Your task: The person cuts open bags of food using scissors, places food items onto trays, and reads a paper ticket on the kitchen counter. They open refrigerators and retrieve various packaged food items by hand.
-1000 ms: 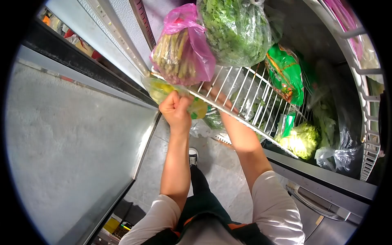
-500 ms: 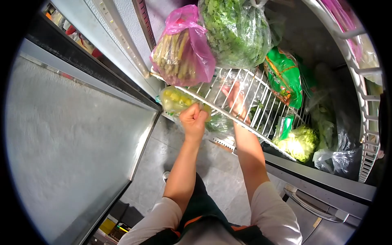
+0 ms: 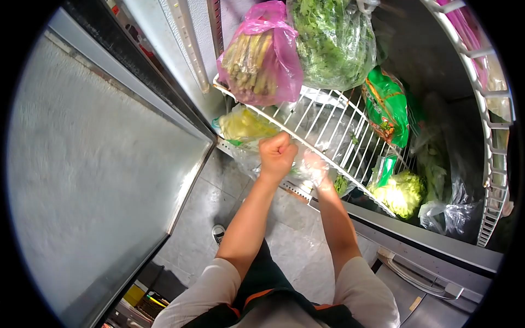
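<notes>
Shelf edge [image 3: 356, 185] near both hands [image 3: 276, 157]

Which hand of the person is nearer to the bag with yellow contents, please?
The left. The left hand is a closed fist close to the right end of the yellow bag in the picture; the right hand is farther right and slightly lower.

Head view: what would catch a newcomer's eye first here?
Probably the pink bag of stalks, at the top on the white wire shelf, with a clear bag of leafy greens to its right. Next comes the left hand, fisted at a bag with yellow-green contents, by the shelf's front edge.
</notes>
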{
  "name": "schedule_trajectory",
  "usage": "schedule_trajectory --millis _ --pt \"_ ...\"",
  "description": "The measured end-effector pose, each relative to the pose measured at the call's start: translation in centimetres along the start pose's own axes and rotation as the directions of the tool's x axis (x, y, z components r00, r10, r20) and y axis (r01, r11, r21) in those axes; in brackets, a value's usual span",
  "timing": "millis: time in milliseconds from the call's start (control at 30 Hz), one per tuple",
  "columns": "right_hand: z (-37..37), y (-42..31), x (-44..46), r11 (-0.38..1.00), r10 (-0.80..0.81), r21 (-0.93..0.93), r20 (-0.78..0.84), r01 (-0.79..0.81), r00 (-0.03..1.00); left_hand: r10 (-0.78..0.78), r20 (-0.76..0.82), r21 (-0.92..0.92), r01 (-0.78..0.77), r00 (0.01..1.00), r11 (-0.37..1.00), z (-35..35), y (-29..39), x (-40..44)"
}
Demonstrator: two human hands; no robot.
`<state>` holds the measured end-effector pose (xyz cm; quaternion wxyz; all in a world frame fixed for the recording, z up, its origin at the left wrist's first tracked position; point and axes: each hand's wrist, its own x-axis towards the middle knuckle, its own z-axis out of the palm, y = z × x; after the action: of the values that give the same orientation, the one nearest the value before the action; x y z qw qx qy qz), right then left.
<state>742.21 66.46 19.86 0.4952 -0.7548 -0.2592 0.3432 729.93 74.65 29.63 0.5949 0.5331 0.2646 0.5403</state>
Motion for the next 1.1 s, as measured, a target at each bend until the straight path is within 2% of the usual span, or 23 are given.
schedule_trajectory --millis 100,133,200,267,300,333,367,400,467,600,667,733,767,800,833,867,900,933,967,1000,1033,1067,1100 --pt "1.2 -3.0 -2.9 0.862 -0.204 -0.458 0.083 0.219 0.975 0.022 0.009 0.021 -0.022 1.0 1.0 0.0 0.1 0.1" --pt "1.4 -4.3 -3.6 0.86 -0.203 -0.461 0.086 0.22 0.975 0.025 0.012 0.031 -0.025 1.0 0.999 -0.1 0.0 0.1" --pt "1.8 -7.3 -4.8 0.97 0.072 -0.239 0.107 -0.045 0.992 -0.025 0.012 0.005 0.025 1.0 1.0 -0.1 -0.1 -0.1" --pt "2.8 -5.9 -5.5 0.912 0.276 0.275 0.134 -0.303 0.952 -0.068 0.012 -0.02 0.068 0.998 0.997 -0.2 -0.2 -0.1" --pt "3.0 -5.9 -5.9 0.914 0.271 0.272 0.138 -0.3 0.953 -0.042 0.028 -0.009 0.043 0.999 0.999 -0.2 -0.2 0.0" --pt "3.4 -6.9 -6.6 0.993 0.115 0.007 0.081 -0.116 0.99 -0.022 0.046 0.004 0.022 0.999 1.0 -0.3 -0.1 0.0" --pt "3.7 -7.3 -7.2 0.961 -0.051 -0.267 0.068 0.068 0.996 -0.026 0.043 0.003 0.026 0.999 1.0 -0.3 0.0 -0.1" --pt "4.7 -3.9 -6.6 0.931 -0.285 -0.226 0.042 0.287 0.957 -0.019 0.059 0.032 0.017 0.998 0.999 -0.3 0.0 -0.1" --pt "5.1 -1.9 -5.4 0.946 -0.275 -0.177 0.003 0.272 0.961 -0.009 0.068 0.073 0.004 0.998 0.997 -0.6 0.4 0.1" --pt "6.0 -1.6 -3.5 0.942 -0.275 0.187 -0.039 0.278 0.961 0.012 0.099 0.175 -0.03 0.995 0.984 -0.6 0.9 0.2" --pt "6.4 -1.4 -2.7 0.857 -0.312 0.417 -0.043 0.301 0.949 0.039 0.104 0.205 -0.06 0.994 0.977 -0.6 1.3 0.3" --pt "7.0 -1.5 -1.9 0.719 -0.351 0.626 -0.049 0.302 0.935 -0.058 0.196 0.274 0.002 0.979 0.962 -1.1 1.8 0.3" --pt "7.1 -1.6 -1.7 0.676 -0.36 0.674 -0.05 0.297 0.932 -0.057 0.192 0.277 0.002 0.98 0.961 -1.5 2.1 0.1" --pt "7.2 -1.7 -1.6 0.631 -0.369 0.72 -0.051 0.29 0.928 0.024 0.261 0.289 -0.102 0.965 0.952 -2.0 2.3 -0.1" --pt "6.9 -2.4 -1.5 0.686 -0.302 0.665 -0.109 0.296 0.947 0.102 0.33 0.291 -0.204 0.938 0.935 -2.4 2.6 -0.3" --pt "6.8 -3.3 -1.5 0.712 -0.273 0.636 -0.137 0.296 0.952 0.104 0.327 0.293 -0.205 0.939 0.934 -3.2 2.7 -1.0" --pt "6.7 -4.2 -1.5 0.738 -0.244 0.608 -0.165 0.293 0.956 0.142 0.154 0.418 -0.195 0.978 0.887 -4.2 2.4 -2.0" --pt "6.8 -5.3 -1.5 0.569 -0.254 0.764 -0.187 0.303 0.949 0.2 -0.019 0.535 -0.159 0.98 0.83 -5.3 1.8 -2.4" --pt "6.9 -5.8 -1.4 0.373 -0.253 0.88 -0.208 0.294 0.945 0.086 -0.246 0.479 0.044 0.965 0.877 -6.5 0.3 -2.6" --pt "6.4 -4.7 -0.9 0.486 -0.214 0.82 -0.225 0.303 0.951 -0.041 -0.456 0.378 0.235 0.889 0.895 -7.3 -1.3 -2.8" --pt "5.9 -3.6 -0.3 0.593 -0.176 0.748 -0.241 0.298 0.955 -0.04 -0.463 0.378 0.238 0.885 0.894 -7.5 -2.2 -2.5" --pt "5.3 -4.2 -0.6 0.886 -0.253 0.311 -0.3 0.345 0.92 -0.1 -0.419 0.37 0.27 0.903 0.889 -7.5 -2.9 -2.0" --pt "5.0 -5.0 -0.6 0.929 -0.359 -0.213 -0.31 0.304 0.88 -0.155 -0.37 0.362 0.295 0.916 0.884 -7.4 -3.6 -1.0"
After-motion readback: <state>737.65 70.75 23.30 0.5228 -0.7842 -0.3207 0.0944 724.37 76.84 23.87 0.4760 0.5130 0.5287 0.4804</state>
